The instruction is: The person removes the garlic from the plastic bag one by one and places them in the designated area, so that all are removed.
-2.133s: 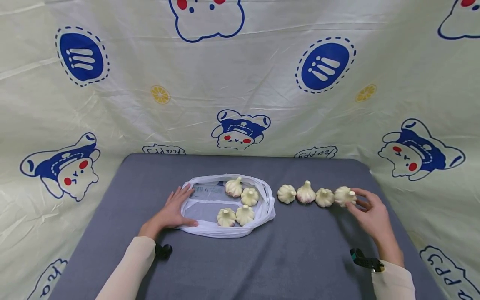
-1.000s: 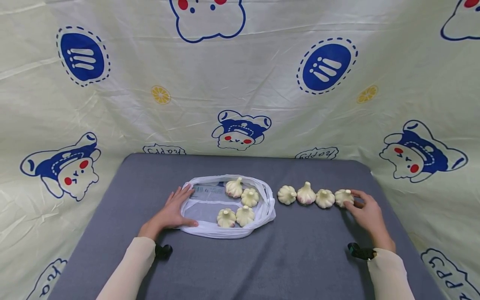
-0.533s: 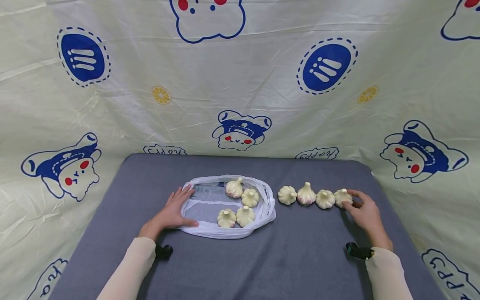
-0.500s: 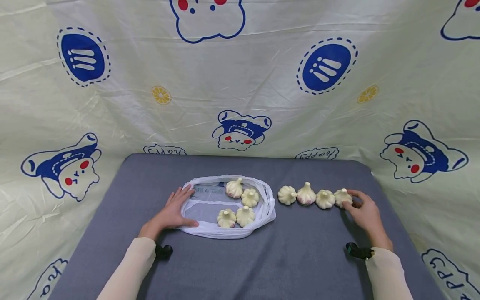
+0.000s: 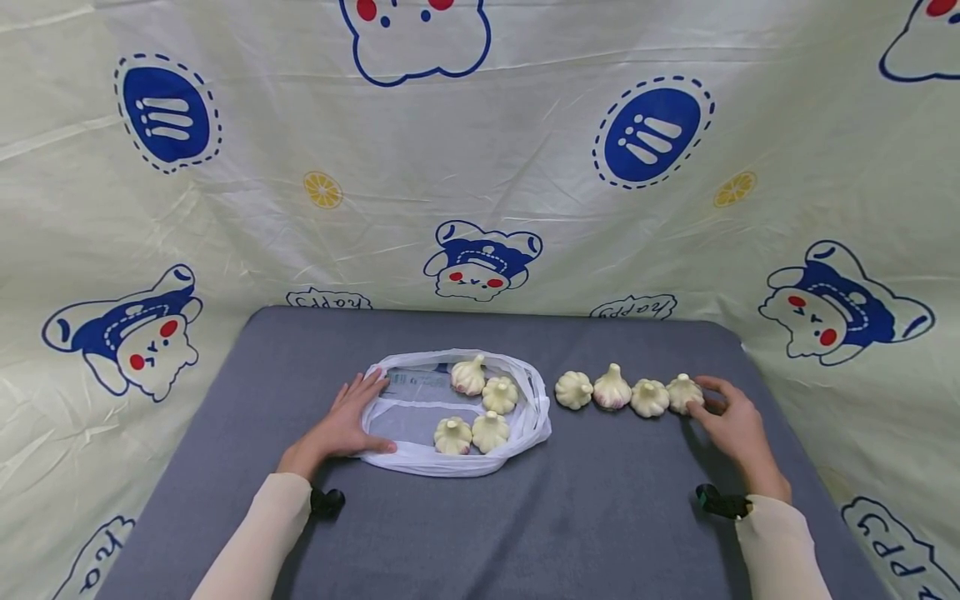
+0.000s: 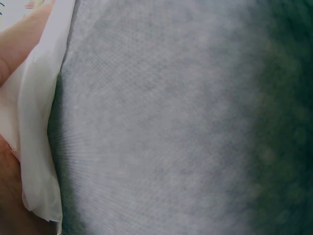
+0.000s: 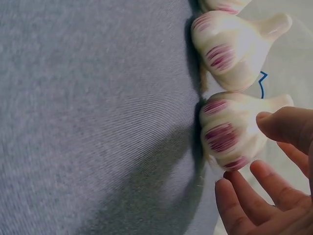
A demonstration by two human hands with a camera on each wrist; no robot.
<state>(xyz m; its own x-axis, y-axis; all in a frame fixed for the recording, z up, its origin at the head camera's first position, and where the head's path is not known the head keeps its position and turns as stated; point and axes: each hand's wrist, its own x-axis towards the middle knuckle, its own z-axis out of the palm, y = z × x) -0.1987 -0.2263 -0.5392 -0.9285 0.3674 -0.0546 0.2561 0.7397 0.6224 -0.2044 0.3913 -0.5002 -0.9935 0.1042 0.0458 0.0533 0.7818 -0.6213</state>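
Grey cloth (image 5: 600,517) covers the desk (image 5: 300,342). The right hand (image 5: 738,429) pinches the end garlic bulb (image 5: 682,395) in line with three others (image 5: 612,390); the left hand (image 5: 341,422), fingers spread, rests on a white bag's rim (image 5: 450,463) around four bulbs (image 5: 490,432).

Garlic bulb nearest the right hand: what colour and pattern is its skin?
The garlic bulb is creamy white with purple streaked patches, clearest in the right wrist view.

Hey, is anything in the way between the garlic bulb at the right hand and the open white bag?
Yes. Three other garlic bulbs stand in a row directly between the end bulb, by the right hand, and the white bag. Nothing visible is above them.
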